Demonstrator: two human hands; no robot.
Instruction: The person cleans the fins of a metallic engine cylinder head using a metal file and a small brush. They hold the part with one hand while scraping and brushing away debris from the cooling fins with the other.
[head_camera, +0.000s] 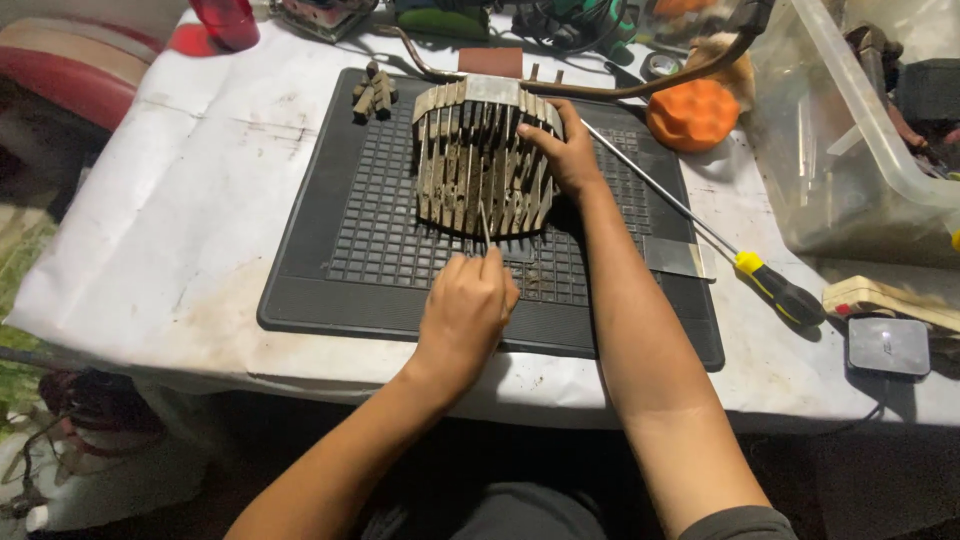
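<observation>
A dirty finned metal engine cylinder (470, 150) stands on a black grid rubber mat (330, 270) in the middle of the table. My right hand (568, 150) grips its right side and steadies it. My left hand (465, 310) sits just in front of the cylinder, closed on a thin metal pick (485, 225) whose tip pokes up between the lower fins. Dark crumbs of dirt lie on the mat near the pick.
A long yellow-handled screwdriver (770, 285) lies at the mat's right edge. An orange sponge pad (692, 115) and a clear plastic bin (860, 130) stand at the right. Small dirty metal parts (373, 95) rest at the mat's far left. A black box (888, 347) sits near the right edge.
</observation>
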